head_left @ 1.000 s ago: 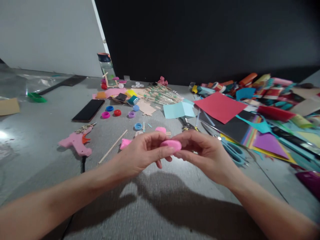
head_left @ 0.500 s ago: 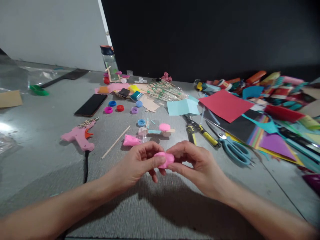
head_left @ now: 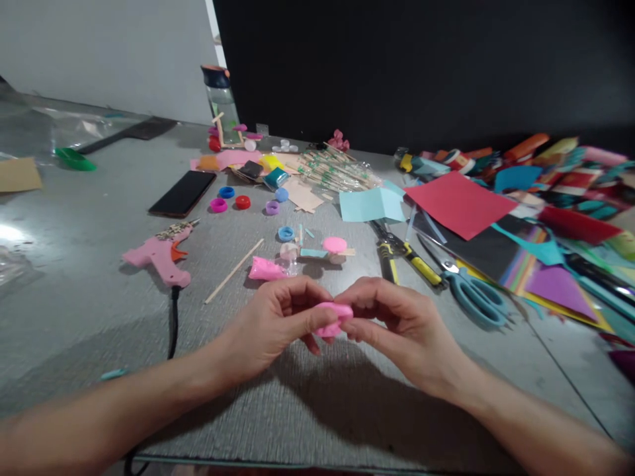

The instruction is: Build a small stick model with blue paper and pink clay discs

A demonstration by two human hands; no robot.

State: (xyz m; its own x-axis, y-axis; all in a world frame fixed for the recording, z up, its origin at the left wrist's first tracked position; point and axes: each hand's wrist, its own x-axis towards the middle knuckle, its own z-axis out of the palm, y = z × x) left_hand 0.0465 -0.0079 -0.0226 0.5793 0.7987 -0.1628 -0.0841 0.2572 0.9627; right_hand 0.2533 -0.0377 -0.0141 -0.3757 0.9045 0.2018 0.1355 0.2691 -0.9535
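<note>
A soft pink lump (head_left: 331,320) is pinched between both hands above the grey table, low in the middle of the view. My left hand (head_left: 285,318) is closed on its left side, thumb on top. My right hand (head_left: 391,324) grips its right edge between thumb and fingers. Just beyond the hands lie a pink packet (head_left: 266,268) and a small piece with a pink round top (head_left: 335,245) beside light wooden strips. A blue bottle cap (head_left: 286,233) is behind the packet, and a thin wooden stick (head_left: 235,271) lies to its left.
On the left are a pink glue gun (head_left: 161,258) and a phone (head_left: 182,194). Pliers (head_left: 407,254), blue-handled scissors (head_left: 476,297) and red paper (head_left: 461,204) lie on the right. A water bottle (head_left: 221,99) stands at the back, near skewers (head_left: 337,168) and several caps.
The fingers of my right hand have pressed in on the pink lump, which now looks more folded and squashed. The view has shifted slightly, showing the table's front edge.
</note>
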